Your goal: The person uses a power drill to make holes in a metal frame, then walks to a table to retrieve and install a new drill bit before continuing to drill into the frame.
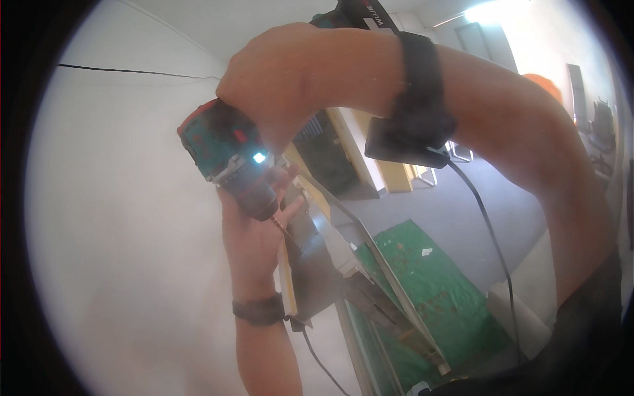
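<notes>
My right hand [267, 76] is wrapped round the handle of a teal and black cordless drill [221, 135], its lamp lit. From the chuck a thin drill bit [284, 228] points down and right toward a dark grey, shiny panel [316, 270] with a pale yellow edge. Whether the tip touches the panel, I cannot tell. Below the drill, my left hand [249, 234] lies along the panel's upper left edge, fingers curled around it near the bit. The drill hides part of that hand. Black straps sit on both wrists.
Beneath the panel stands a metal frame like a ladder [396, 290]. A green sheet [442, 284] covers part of the grey floor. Black cables [489, 228] hang from the wrist straps. At left rises a white wall [125, 218]; yellowish furniture [393, 175] stands farther off. Haze blurs the view.
</notes>
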`<state>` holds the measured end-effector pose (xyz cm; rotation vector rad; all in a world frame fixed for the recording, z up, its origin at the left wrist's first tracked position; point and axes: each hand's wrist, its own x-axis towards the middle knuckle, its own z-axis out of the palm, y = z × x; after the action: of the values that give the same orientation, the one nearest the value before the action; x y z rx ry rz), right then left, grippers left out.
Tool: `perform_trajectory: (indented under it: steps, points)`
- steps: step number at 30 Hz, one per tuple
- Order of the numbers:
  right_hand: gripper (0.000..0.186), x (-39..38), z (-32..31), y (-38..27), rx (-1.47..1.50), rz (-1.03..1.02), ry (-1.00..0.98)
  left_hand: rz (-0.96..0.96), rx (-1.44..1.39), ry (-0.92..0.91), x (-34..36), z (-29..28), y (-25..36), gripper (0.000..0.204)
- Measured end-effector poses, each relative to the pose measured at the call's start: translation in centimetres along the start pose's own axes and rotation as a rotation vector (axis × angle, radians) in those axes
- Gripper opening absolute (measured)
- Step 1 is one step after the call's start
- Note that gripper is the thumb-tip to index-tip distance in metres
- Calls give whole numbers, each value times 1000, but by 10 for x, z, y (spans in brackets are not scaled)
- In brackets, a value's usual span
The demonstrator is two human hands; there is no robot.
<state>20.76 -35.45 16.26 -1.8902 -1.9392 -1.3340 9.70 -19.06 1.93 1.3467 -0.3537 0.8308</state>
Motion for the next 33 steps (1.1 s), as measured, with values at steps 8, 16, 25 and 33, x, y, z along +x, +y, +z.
perform_trajectory:
  steps: [8,16,25,33]
  points:
    - [29,-4,1,-5,0,-3,37,-25,-66,-27,-4,-4,-1,64]
    - [27,-5,-10,-5,1,-11,36,3,-46,-43,-6,5,4,64]
    - [28,-9,-14,2,-9,-24,76,2,-33,-50,-6,15,5,62]
    - [29,-11,-14,1,-9,-12,39,-5,-31,-50,-6,15,5,62]
